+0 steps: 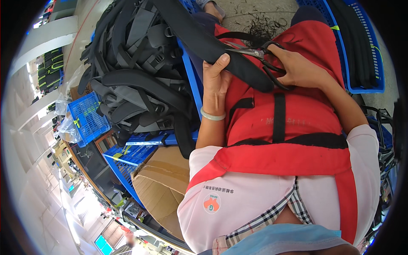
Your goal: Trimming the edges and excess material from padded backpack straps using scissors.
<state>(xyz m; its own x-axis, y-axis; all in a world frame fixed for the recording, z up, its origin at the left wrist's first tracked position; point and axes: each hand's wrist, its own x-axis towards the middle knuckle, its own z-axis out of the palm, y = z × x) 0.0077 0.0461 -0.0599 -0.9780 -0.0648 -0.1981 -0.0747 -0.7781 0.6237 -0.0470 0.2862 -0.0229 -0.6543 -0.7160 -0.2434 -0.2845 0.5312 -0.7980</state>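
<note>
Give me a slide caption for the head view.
Left hand holds a black padded strap while right hand works scissors at it, over a red apron.

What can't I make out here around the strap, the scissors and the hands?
- Scissors tips, head view: lost against the black padded strap.
- Right hand fingers: tucked into the scissors' handles.
- Left hand fingers: behind the strap; only the thumb shows.
- Strap's upper end: merges into the backpack pile.
</note>
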